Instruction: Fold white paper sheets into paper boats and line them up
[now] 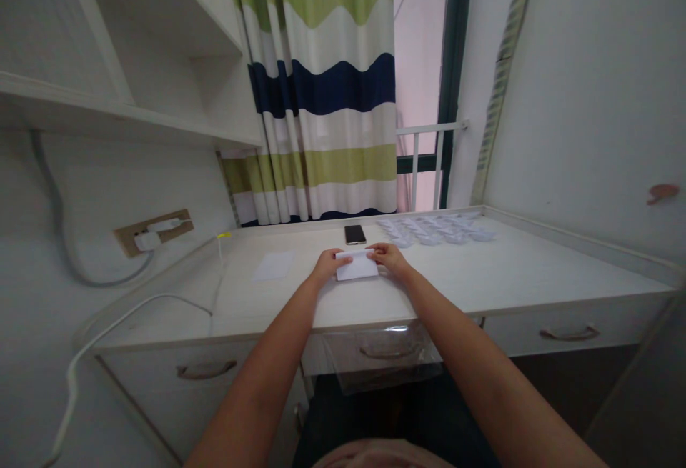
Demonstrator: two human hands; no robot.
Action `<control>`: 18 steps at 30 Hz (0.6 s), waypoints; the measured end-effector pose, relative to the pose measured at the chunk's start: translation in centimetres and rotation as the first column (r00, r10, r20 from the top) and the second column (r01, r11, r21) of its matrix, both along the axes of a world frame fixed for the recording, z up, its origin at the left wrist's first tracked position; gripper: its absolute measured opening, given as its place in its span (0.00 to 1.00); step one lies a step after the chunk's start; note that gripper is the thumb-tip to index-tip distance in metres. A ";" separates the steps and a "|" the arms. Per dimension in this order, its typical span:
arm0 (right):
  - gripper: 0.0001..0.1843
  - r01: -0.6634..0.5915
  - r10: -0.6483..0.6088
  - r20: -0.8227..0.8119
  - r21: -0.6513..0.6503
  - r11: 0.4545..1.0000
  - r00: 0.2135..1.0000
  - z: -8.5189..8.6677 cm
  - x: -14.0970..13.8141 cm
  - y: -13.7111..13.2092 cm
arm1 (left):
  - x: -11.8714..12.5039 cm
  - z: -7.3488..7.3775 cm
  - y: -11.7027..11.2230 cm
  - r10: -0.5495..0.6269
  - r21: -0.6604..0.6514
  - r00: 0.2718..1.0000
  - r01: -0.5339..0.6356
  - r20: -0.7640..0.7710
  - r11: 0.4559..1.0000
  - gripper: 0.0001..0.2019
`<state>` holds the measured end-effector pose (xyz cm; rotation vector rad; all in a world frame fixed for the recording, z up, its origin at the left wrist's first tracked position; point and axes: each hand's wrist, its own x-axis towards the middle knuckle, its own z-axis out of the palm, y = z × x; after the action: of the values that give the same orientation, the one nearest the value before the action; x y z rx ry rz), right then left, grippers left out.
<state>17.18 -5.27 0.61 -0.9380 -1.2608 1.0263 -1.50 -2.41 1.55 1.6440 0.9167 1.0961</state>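
Observation:
A small white sheet of paper [356,269], which looks folded along its far edge, is held over the desk between my two hands. My left hand [329,265] pinches its left end, thumb on top. At the right end my right hand [391,258] grips it the same way, with the fingers mostly hidden behind. Just beyond the paper lies a dark phone [354,234]. Flat on the desk to the left is a white paper stack or sheet [273,266]. Several rows of folded white paper pieces [436,228] sit at the back right.
The white desk [541,268] has drawers with metal handles below its front edge. A clear plastic bag [375,361] hangs at that edge in front of me. A white cable [144,301] crosses the left side. A striped curtain [343,89] hangs behind the desk.

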 end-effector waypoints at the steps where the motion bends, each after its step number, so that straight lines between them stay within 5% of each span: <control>1: 0.18 -0.003 0.003 0.003 0.002 1.000 1.000 0.0 0.0 0.0 | 0.0 0.0 0.0 -0.002 0.005 1.000 0.002 -0.006 1.000 0.14; 18: 0.18 -0.013 0.013 0.008 0.011 1.000 1.000 0.2 -0.1 -0.5 | 0.0 -0.1 0.2 0.009 0.046 1.000 -0.010 0.016 0.999 0.13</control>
<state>17.10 -5.73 0.81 -0.9271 -1.2795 1.0256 -1.52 -2.22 1.47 1.6672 0.8962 1.1431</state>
